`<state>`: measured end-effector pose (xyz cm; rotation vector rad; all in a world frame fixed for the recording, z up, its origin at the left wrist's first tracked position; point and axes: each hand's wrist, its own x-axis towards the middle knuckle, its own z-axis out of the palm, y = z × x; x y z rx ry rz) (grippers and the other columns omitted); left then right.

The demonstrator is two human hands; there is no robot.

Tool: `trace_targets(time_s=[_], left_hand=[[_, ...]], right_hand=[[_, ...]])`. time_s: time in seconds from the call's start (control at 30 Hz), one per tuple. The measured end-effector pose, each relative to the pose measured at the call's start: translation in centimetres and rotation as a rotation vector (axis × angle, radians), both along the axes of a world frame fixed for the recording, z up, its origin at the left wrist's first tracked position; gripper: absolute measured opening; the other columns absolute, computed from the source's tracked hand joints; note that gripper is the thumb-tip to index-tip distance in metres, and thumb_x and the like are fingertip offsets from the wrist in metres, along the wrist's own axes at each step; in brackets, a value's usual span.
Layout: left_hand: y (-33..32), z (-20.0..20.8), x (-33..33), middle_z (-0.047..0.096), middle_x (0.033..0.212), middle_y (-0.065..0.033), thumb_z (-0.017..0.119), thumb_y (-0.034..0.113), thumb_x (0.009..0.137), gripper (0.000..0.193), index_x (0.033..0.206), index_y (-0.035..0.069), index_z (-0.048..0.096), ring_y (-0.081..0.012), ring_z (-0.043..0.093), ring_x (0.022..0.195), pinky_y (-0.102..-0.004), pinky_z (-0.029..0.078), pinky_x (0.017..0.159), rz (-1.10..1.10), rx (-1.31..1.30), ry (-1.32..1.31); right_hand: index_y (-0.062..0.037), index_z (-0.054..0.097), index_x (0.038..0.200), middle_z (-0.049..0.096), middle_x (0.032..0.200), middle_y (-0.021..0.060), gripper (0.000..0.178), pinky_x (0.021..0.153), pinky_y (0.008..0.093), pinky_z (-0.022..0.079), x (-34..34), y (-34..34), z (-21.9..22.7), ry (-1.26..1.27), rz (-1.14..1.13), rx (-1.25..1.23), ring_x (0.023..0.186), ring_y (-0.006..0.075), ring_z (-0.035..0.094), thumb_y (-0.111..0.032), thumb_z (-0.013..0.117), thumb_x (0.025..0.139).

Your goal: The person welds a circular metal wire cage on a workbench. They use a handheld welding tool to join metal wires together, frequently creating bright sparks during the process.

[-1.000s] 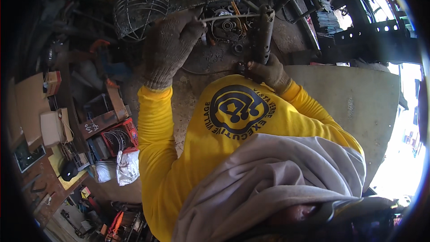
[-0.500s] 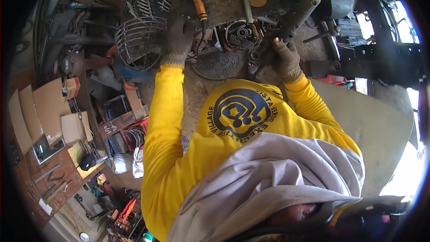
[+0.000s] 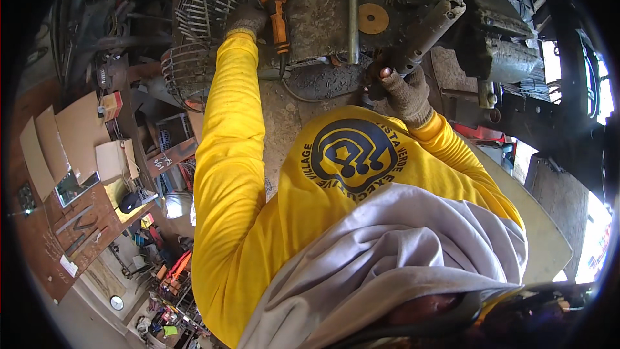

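Note:
My right hand (image 3: pixel 411 95), in a brown knit glove with a bare thumb tip, is closed around the lower end of a thick grey metal tube (image 3: pixel 431 29) with round holes. The tube slants up and to the right over the bench. Farther forward on the left, my gloved left hand (image 3: pixel 247 21) reaches onto the bench, between a group of short metal rods (image 3: pixel 194 16) and an orange power tool (image 3: pixel 274 10). Its fingers are dark and not clearly visible. A curved wire cage (image 3: pixel 184 68) sits beside my left forearm.
A hammer (image 3: pixel 353 16) and a tan abrasive disc (image 3: pixel 373 19) lie on the dark bench (image 3: pixel 316 22). A heavy metal block (image 3: pixel 507 58) stands at the right. Cardboard pieces (image 3: pixel 81 139) and a cluttered brown board (image 3: pixel 77 232) are at the left.
My left hand has moved forward, from beside the wire cage to beside the power tool. My right hand still grips the tube, which has shifted slightly nearer relative to the bench items.

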<state>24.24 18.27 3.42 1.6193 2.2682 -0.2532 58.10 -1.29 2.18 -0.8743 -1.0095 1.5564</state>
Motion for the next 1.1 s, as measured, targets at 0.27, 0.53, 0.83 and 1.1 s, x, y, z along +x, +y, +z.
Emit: trace_targets(time_s=[0.27,0.53,0.83,1.1], left_hand=[[-1.1,-0.9,-1.5,0.065,0.128,-0.0212,0.056,0.038,0.090,0.047,0.124,0.008,0.068,-0.0379,0.062,0.118,-0.0453,0.047,0.102,0.007,0.115,-0.071],[-7.2,7.5,0.7,0.070,0.109,-0.0230,0.061,0.041,0.091,0.042,0.111,0.004,0.070,-0.0378,0.066,0.104,-0.0428,0.051,0.091,0.091,0.610,-0.214],[-23.8,6.5,1.9,0.067,0.090,-0.0119,0.059,0.022,0.097,0.021,0.113,0.009,0.054,-0.0273,0.069,0.084,-0.0404,0.059,0.073,0.552,0.707,-1.615],[-32.6,4.2,6.6,0.056,0.088,-0.0035,0.064,0.026,0.098,0.028,0.115,0.009,0.050,-0.0154,0.057,0.075,-0.0369,0.059,0.074,0.830,0.513,-1.873]], right_hand=[[-0.0027,0.058,0.118,0.064,0.097,0.0050,0.041,0.072,0.0290,0.051,-0.8,1.4,1.6,0.037,0.097,-0.085,0.082,0.0139,0.062,-0.029,0.075,0.092],[-0.0035,0.064,0.109,0.071,0.085,0.0059,0.038,0.061,0.0241,0.049,-2.1,1.2,2.2,-0.001,-0.124,-0.010,0.069,0.0103,0.063,-0.033,0.077,0.090],[-0.0004,0.060,0.112,0.067,0.084,0.0127,0.045,0.056,0.0327,0.057,-3.7,1.2,3.6,0.181,-0.028,-0.014,0.070,0.0218,0.069,-0.039,0.071,0.093],[-0.0009,0.060,0.110,0.063,0.088,0.0103,0.039,0.069,0.0371,0.057,-4.9,2.0,3.0,0.225,0.172,-0.034,0.080,0.0237,0.067,-0.030,0.076,0.090]])
